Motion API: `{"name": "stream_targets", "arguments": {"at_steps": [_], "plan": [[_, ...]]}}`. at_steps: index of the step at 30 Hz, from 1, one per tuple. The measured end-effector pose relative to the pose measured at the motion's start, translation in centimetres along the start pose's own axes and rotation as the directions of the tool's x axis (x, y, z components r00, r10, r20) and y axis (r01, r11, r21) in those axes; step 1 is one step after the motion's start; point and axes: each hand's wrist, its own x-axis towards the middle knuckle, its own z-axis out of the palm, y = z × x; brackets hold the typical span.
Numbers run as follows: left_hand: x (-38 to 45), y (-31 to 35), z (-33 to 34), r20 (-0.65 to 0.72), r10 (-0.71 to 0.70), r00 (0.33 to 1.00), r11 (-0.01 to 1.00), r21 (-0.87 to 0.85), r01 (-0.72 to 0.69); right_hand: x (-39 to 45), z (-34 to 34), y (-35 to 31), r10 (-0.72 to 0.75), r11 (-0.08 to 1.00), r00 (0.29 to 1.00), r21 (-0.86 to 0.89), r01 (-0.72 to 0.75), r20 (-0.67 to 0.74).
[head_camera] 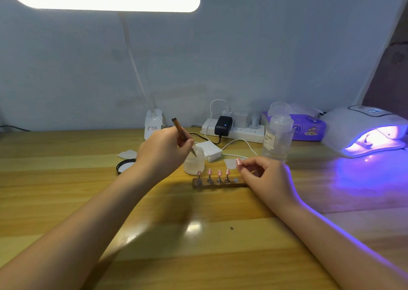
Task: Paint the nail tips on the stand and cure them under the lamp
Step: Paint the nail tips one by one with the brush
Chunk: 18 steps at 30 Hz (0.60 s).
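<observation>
Head view: your left hand (164,148) grips the brush (182,134) like a pen, with its tip lowered into the open jar (194,160) just beside that hand. The jar is close to the work, so reloading or rinsing the brush takes only a short reach; its lid (123,165) lies on the table (88,201) just left of your left wrist.

Your right hand (260,174) pinches one pink tip (238,162) at fingertip height, lifted off the stand (218,182) and turned toward you, probably for inspection or single-tip work. The stand lies between your hands, touching or nearly touching the right one. Four more tips (213,172) stand upright on their pegs, and the socket (236,180) nearest your right hand is vacant.

Beyond and to the right of your right hand, the lamp (364,133) is lit violet with a small holder (365,142) inside; what it carries is too small to tell. A bottle (278,133) stands just beyond your right hand.

Judgement: painting is under way. Return the held tip to the vacant socket before moving the stand to the lamp.
</observation>
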Motion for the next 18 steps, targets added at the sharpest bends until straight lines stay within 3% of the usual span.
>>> {"name": "stream_targets", "arguments": {"at_steps": [13, 18], "plan": [[0.01, 0.00, 0.36, 0.106, -0.073, 0.992, 0.997, 0.031, 0.070, -0.16, -0.31, -0.48, 0.069, 0.974, 0.997, -0.213, -0.077, -0.045], [0.12, -0.20, 0.37, 0.072, -0.074, 0.995, 0.997, -0.014, 0.075, -0.29, -0.19, -0.79, 0.051, 0.984, 0.998, -0.170, -0.054, -0.026]]}}
